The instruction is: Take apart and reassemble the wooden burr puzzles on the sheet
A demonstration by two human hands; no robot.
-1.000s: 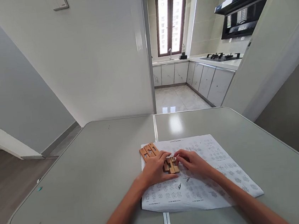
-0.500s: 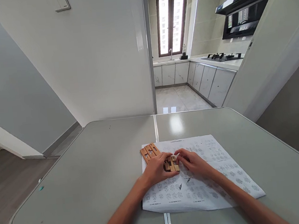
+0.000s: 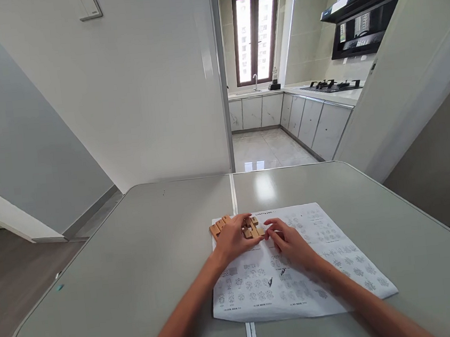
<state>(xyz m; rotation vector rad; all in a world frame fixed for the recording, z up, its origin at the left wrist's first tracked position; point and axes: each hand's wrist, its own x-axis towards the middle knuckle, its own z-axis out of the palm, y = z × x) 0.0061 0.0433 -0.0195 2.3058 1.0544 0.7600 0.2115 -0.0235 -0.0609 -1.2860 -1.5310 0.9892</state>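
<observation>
A cluster of joined wooden puzzle pieces rests on a printed instruction sheet spread over the grey table. My left hand covers the cluster's left side, fingers curled round it. Under that hand lie a few loose notched wooden bars, partly hidden. My right hand sits just to the right, its fingertips pinched against the cluster's right edge.
The table has a metal seam down its middle and a raised rim. A small teal mark lies near the left edge. Beyond the table stand a white wall and a doorway into a kitchen with cabinets and a hob.
Both hands have slid the joined pieces away from me, up the sheet, until they sit beside the loose bars. My left hand now covers most of those bars.
</observation>
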